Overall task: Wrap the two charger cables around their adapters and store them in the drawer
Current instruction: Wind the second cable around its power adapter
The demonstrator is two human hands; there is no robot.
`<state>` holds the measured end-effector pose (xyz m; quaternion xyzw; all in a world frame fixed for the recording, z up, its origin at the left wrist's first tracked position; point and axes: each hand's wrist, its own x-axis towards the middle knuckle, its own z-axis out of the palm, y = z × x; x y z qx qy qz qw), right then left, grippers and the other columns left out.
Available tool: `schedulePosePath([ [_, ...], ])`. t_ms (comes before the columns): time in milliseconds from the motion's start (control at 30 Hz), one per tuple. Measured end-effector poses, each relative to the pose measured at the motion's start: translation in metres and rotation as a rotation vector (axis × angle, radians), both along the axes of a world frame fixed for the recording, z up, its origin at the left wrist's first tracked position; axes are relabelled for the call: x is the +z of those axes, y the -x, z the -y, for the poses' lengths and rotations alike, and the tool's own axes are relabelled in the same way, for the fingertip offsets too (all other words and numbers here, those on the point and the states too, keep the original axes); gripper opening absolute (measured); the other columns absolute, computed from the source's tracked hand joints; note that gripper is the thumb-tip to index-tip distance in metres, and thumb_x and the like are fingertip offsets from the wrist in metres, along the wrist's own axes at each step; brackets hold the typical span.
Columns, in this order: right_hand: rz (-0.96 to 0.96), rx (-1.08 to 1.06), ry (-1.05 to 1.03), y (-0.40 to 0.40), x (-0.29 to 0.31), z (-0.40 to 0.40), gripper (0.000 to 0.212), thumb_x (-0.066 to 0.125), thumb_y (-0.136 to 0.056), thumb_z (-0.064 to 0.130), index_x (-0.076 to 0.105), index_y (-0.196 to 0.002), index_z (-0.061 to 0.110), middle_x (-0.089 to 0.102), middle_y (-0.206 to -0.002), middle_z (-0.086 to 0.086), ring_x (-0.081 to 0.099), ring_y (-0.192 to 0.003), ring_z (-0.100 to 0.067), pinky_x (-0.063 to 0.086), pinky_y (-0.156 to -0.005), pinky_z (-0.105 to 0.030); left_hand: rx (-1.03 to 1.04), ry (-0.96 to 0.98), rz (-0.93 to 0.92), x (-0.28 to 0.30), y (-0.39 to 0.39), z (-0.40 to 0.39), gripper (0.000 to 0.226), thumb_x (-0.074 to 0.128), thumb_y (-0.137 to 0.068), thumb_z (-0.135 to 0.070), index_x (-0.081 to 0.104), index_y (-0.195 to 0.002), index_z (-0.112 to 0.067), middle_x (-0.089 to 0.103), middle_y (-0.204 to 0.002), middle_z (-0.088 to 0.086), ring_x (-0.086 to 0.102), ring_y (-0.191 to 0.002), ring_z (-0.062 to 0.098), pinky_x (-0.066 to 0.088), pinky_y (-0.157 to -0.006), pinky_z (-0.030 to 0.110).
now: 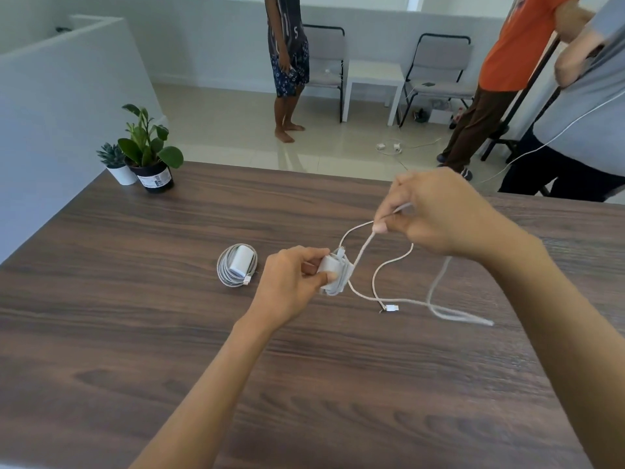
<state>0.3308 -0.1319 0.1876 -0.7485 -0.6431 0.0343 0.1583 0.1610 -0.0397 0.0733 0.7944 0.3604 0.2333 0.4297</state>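
Adapter (333, 270) in left hand (291, 282)

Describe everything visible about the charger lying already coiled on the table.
The coiled charger is a white adapter block with rounded corners, seemingly plastic, ringed by several neat turns of pale grey-white cable. It lies flat on the dark wood-grain table, just left of the left hand, apart from it. A small white connector sticks out at the coil's lower right edge. Nothing touches it but the table.

matt wood-grain table (169, 333), smooth plastic adapter (240, 261)
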Motion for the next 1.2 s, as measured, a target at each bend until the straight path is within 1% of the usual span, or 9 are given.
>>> schedulePosePath([
  [133,-0.054,-0.023,-0.123,-0.009,-0.003,-0.016,0.005,0.074,-0.075,0.036,0.072,-0.071,0.035,0.062,-0.080,0.005,0.057,-0.077,-0.016,0.047,-0.073,-0.035,-0.083,0.107,0.082,0.009,0.000,0.008,0.036,0.079,-0.074,-0.012,0.070,-0.109,-0.016,0.069,-0.080,-0.011,0.063,-0.071,-0.002,0.048,-0.072,0.008],
  [267,-0.314,-0.071,-0.154,-0.019,-0.022,-0.027,0.008,0.078,-0.071,0.030,0.071,-0.070,0.032,0.068,-0.084,-0.002,0.060,-0.080,-0.016,0.047,-0.077,-0.033,-0.148,0.211,0.190,0.015,0.007,0.016,0.036,0.078,-0.073,-0.006,0.071,-0.108,-0.013,0.074,-0.089,0.004,0.068,-0.084,0.020,0.055,-0.081,0.023],
  [367,-0.555,-0.114,-0.126,-0.022,-0.040,-0.026,0.005,0.078,-0.072,0.024,0.074,-0.073,0.024,0.072,-0.082,-0.001,0.064,-0.081,-0.014,0.049,-0.081,-0.028,-0.183,0.291,0.268,0.018,0.014,0.018,0.036,0.076,-0.073,-0.002,0.071,-0.108,-0.012,0.075,-0.091,0.006,0.068,-0.082,0.017,0.055,-0.077,0.022],
  [467,-0.742,-0.151,-0.164,-0.024,-0.056,-0.021,0.004,0.077,-0.071,0.024,0.074,-0.072,0.025,0.073,-0.072,0.007,0.063,-0.072,-0.003,0.049,-0.075,-0.016,-0.192,0.333,0.328,0.025,0.020,0.019,0.037,0.077,-0.069,-0.009,0.071,-0.105,-0.017,0.075,-0.091,0.002,0.068,-0.085,0.014,0.054,-0.078,0.021],
  [600,-0.895,-0.259,-0.266,-0.019,-0.079,-0.011,0.007,0.077,-0.074,0.020,0.074,-0.071,0.026,0.056,-0.062,-0.019,0.047,-0.065,-0.017,0.037,-0.063,-0.021,-0.163,0.378,0.458,0.035,0.026,0.015,0.038,0.074,-0.064,-0.014,0.071,-0.101,-0.016,0.075,-0.087,-0.001,0.067,-0.084,0.013,0.055,-0.078,0.022],
  [733,-0.961,-0.325,-0.303,-0.006,-0.096,0.001,0.012,0.078,-0.073,0.020,0.075,-0.067,0.030,0.063,-0.061,0.000,0.046,-0.058,-0.004,0.035,-0.055,-0.013,-0.084,0.466,0.572,0.040,0.028,0.005,0.033,0.069,-0.066,-0.010,0.071,-0.098,-0.014,0.075,-0.083,-0.004,0.068,-0.081,0.009,0.057,-0.076,0.024],
  [967,-0.751,-0.256,-0.145,0.038,-0.110,0.018,0.008,0.081,-0.070,0.025,0.076,-0.067,0.031,0.069,-0.064,0.010,0.049,-0.054,-0.001,0.037,-0.056,-0.014,0.166,0.616,0.662,0.026,0.010,-0.015,0.030,0.071,-0.072,-0.009,0.068,-0.101,-0.004,0.074,-0.090,0.009,0.071,-0.087,0.019,0.058,-0.080,0.031],
  [1067,-0.586,-0.219,-0.141,0.050,-0.102,0.023,0.005,0.079,-0.072,0.028,0.075,-0.070,0.031,0.062,-0.060,0.023,0.056,-0.062,0.000,0.038,-0.060,-0.015,0.227,0.566,0.620,0.017,0.004,-0.015,0.019,0.068,-0.080,-0.002,0.069,-0.099,-0.004,0.074,-0.083,0.006,0.071,-0.083,0.019,0.058,-0.077,0.029],
  [1200,-0.452,-0.185,-0.089,0.055,-0.084,0.029,0.004,0.074,-0.076,0.031,0.075,-0.072,0.029,0.063,-0.065,0.019,0.055,-0.066,0.002,0.037,-0.061,-0.016,0.267,0.482,0.556,0.010,0.002,-0.015,0.023,0.071,-0.081,-0.004,0.068,-0.103,-0.002,0.073,-0.091,0.012,0.070,-0.091,0.026,0.057,-0.083,0.033],
])
